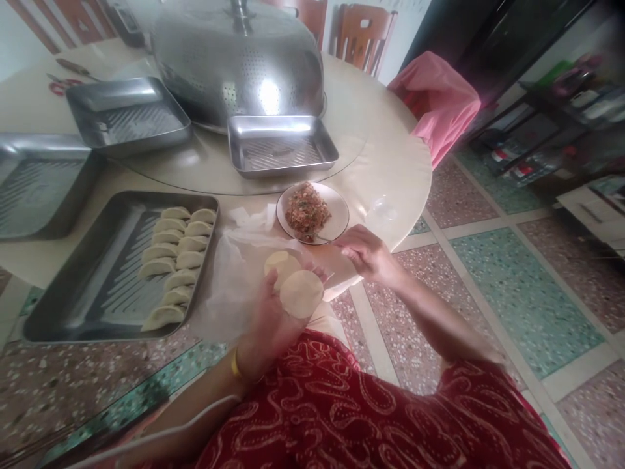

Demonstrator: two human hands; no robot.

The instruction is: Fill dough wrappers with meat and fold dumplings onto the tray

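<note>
On the palm and fingers of my left hand (273, 319) lies a round dumpling wrapper (301, 294), flat and unfolded. Behind it, more wrappers (282, 266) show on the table by a thin white plastic sheet (229, 280). My right hand (364, 253) pinches the handle of a thin metal utensil, perhaps a spoon (322, 240); its tip is in the meat filling (306, 212). The filling sits heaped on the left side of a white plate (339, 212) with a dark rim. Several folded dumplings (188, 243) lie in two rows in a metal tray (117, 260) to the left.
A smaller metal tray (283, 156) stands behind the plate, before a large domed metal cover (239, 71). Two other trays, a rear one (129, 120) and a left one (39, 189), stand beyond the dumplings. A pink cloth (439, 98) drapes a chair at right.
</note>
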